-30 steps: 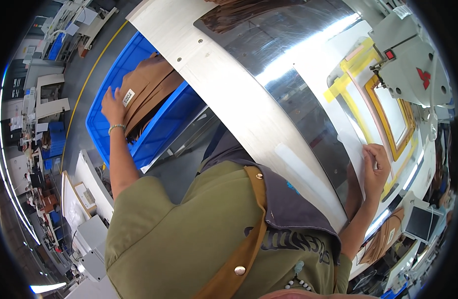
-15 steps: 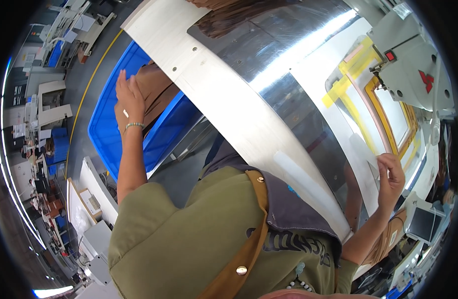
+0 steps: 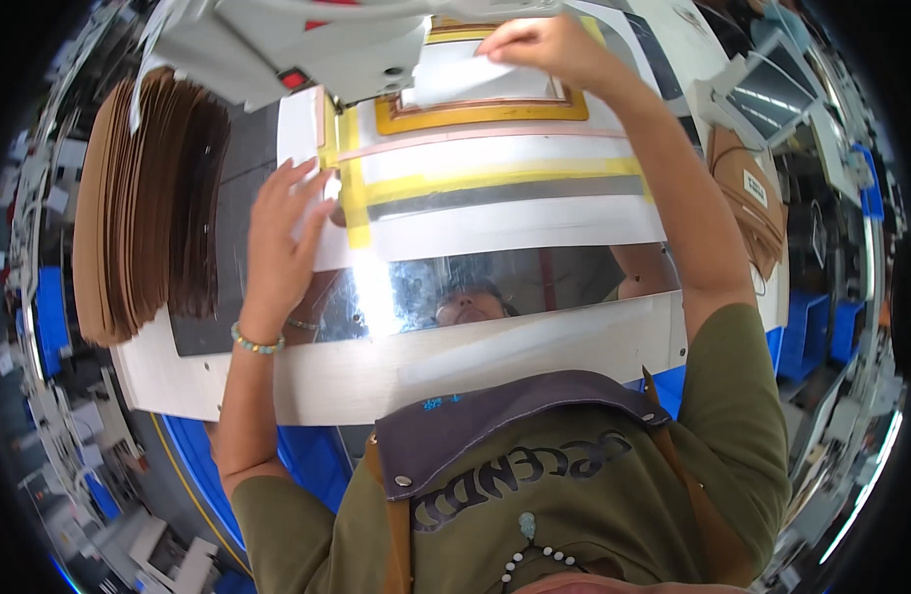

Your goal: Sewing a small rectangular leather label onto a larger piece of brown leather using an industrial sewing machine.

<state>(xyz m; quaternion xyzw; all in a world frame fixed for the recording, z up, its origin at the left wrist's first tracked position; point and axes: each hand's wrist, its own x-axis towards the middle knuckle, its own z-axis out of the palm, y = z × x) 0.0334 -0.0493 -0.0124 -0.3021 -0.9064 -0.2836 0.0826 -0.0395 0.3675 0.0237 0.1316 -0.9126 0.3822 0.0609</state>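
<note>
Right hand [image 3: 555,48] pinches a white sheet [image 3: 454,81]; yellow tape [image 3: 355,213] lies beside the wide-spread left hand [image 3: 285,238], perhaps touching it.

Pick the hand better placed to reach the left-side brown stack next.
Left, probably: the left hand is open and nearer that brown stack; the right hand is farther off, apparently pinching a white sheet.

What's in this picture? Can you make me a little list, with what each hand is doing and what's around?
Left hand: fingers spread, near yellow tape
Right hand: pinching a thin white sheet at the yellow frame
Top: pale machine with a red part
Left side: brown stack
Right side: screen, more brown pieces
</note>
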